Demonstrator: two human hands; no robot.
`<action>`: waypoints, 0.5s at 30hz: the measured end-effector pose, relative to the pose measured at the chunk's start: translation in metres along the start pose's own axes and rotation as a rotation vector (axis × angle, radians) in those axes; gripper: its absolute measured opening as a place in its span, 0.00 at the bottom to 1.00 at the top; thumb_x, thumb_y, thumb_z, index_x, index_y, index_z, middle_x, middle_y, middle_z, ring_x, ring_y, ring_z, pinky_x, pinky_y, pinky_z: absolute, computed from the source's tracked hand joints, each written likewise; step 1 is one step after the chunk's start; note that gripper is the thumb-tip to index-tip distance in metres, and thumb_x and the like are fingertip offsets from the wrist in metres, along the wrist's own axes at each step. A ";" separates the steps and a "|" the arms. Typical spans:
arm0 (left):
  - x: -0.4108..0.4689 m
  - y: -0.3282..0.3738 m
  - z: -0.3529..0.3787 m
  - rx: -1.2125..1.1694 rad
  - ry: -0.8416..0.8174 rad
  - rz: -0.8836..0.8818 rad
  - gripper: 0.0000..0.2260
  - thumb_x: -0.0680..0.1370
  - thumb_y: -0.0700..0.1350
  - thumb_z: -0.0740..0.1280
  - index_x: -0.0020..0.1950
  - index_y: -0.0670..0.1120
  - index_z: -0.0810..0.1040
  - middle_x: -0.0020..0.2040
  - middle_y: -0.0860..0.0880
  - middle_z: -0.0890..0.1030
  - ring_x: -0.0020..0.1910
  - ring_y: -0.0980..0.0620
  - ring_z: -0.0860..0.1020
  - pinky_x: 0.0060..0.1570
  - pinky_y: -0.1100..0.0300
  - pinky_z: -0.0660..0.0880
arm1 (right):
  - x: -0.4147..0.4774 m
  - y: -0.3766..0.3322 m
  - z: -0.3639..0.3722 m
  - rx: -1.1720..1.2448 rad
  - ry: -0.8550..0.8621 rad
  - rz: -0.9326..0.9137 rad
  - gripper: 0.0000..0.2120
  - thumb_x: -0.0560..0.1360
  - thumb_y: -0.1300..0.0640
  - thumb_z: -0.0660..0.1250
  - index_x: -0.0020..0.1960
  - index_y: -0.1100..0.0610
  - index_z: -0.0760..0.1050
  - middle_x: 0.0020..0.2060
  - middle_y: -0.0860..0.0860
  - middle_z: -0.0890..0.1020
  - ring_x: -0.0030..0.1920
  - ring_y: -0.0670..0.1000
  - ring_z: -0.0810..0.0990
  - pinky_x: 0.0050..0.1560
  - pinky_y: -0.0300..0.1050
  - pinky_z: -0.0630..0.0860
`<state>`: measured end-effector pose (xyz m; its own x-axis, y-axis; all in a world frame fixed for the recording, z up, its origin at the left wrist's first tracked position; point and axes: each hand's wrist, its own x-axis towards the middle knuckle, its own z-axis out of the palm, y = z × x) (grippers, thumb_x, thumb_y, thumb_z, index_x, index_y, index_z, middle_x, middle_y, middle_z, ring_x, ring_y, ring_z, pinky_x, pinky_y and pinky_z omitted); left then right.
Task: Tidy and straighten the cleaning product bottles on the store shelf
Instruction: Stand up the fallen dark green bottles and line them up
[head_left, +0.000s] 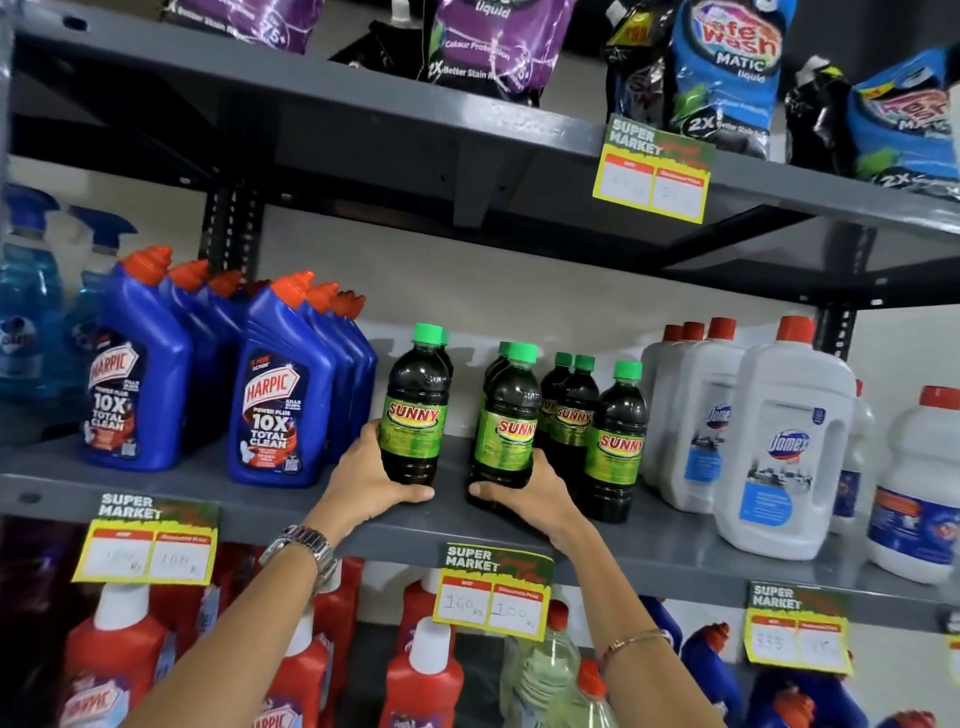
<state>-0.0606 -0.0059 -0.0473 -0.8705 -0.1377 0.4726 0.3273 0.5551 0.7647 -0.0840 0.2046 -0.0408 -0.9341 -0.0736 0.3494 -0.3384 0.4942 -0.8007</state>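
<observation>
On the middle grey shelf (218, 493) stand several dark Sunny bottles with green caps. My left hand (371, 480) grips the base of the leftmost Sunny bottle (415, 405), which stands upright with a second one hidden behind it. My right hand (530, 496) holds the bottom of the neighbouring Sunny bottle (511, 415), also upright. A gap separates these two bottles. More Sunny bottles (615, 441) stand to the right, their labels turned slightly.
Blue Harpic bottles (283, 384) stand in rows to the left, with blue spray bottles (31, 301) beyond. White Domex jugs (784, 441) fill the right. Detergent pouches (727, 67) sit on the upper shelf, red Harpic bottles (114, 660) below. Price tags (493, 590) hang from the shelf edges.
</observation>
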 end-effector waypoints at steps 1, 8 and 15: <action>-0.001 0.000 0.000 0.013 0.003 -0.003 0.46 0.61 0.48 0.80 0.71 0.44 0.58 0.67 0.44 0.71 0.66 0.46 0.69 0.65 0.50 0.67 | 0.000 -0.001 0.000 -0.004 0.001 -0.001 0.38 0.60 0.46 0.77 0.64 0.54 0.64 0.52 0.46 0.75 0.52 0.47 0.73 0.53 0.40 0.68; -0.003 -0.002 -0.001 0.000 0.023 0.010 0.43 0.60 0.49 0.80 0.69 0.46 0.62 0.65 0.45 0.74 0.63 0.46 0.72 0.62 0.53 0.68 | 0.001 0.002 0.000 -0.020 0.081 0.008 0.38 0.60 0.47 0.77 0.63 0.56 0.65 0.56 0.51 0.77 0.51 0.48 0.73 0.51 0.40 0.69; -0.003 -0.002 -0.001 0.013 0.024 0.015 0.43 0.60 0.49 0.80 0.69 0.45 0.62 0.64 0.45 0.75 0.63 0.47 0.72 0.62 0.53 0.68 | 0.002 0.005 -0.001 -0.004 0.069 -0.003 0.38 0.60 0.46 0.78 0.63 0.56 0.65 0.51 0.48 0.76 0.50 0.48 0.73 0.50 0.40 0.69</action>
<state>-0.0580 -0.0072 -0.0496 -0.8566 -0.1489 0.4941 0.3351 0.5676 0.7520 -0.0871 0.2082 -0.0434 -0.9228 -0.0150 0.3850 -0.3408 0.4980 -0.7974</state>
